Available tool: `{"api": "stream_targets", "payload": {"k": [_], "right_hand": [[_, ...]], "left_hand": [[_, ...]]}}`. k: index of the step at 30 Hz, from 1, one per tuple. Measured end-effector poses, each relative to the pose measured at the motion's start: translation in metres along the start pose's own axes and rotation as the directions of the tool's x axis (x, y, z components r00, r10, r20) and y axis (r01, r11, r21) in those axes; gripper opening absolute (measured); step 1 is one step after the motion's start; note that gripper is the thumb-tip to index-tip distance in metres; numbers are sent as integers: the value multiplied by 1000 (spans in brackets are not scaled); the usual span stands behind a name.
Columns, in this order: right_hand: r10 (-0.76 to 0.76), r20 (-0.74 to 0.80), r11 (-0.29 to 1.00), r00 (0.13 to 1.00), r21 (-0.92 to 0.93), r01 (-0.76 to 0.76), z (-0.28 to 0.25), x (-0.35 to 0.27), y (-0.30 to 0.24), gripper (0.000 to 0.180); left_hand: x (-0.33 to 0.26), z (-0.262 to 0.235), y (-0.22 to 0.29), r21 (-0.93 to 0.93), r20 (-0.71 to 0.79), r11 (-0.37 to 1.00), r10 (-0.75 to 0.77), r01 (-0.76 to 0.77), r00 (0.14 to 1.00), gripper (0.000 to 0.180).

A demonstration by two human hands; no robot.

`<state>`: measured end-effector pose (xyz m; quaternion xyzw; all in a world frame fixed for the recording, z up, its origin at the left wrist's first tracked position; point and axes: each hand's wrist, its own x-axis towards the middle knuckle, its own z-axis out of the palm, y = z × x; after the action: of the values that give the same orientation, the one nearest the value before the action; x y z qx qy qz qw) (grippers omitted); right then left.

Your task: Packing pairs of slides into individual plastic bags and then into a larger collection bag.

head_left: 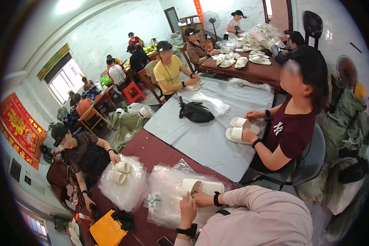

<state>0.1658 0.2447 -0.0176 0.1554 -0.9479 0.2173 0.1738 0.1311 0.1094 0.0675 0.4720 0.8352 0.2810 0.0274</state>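
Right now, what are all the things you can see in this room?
slippers: a pair, white, on the dark red table, under both hands
clear bags: a pile, see-through, spread on the dark red table
rolled slippers: two, white, on another bag pile to the left
small box: one, white and green, on the bags
orange bag: one, at the lower left table edge
black bag: one, on the grey cloth table
other people: several, seated at the tables, most in black caps
fan: one, at the far wall
red banner: one, on the left wall
left hand: on the near end of the slippers
right hand: fingers resting on the slippers, black wristband
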Motion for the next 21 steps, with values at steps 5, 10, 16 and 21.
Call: {"api": "stream_targets", "payload": {"k": [5, 10, 16, 21], "right_hand": [[22, 32, 996, 999, 84, -25, -8, 19, 1, 18], [-19, 74, 997, 997, 77, 14, -16, 18, -1, 19], [101, 107, 990, 989, 90, -111, -37, -13, -2, 20], [148, -143, 983, 979, 127, -131, -60, -31, 25, 12]], "left_hand": [[-1, -4, 2, -56, -24, 998, 20, -22, 1000, 34], [-4, -6, 7, 63, -156, 996, -58, 69, 986, 39], [4, -24, 33, 59, -254, 978, -179, 200, 951, 36], [1, -33, 9, 158, -197, 973, -137, 169, 971, 40]]}}
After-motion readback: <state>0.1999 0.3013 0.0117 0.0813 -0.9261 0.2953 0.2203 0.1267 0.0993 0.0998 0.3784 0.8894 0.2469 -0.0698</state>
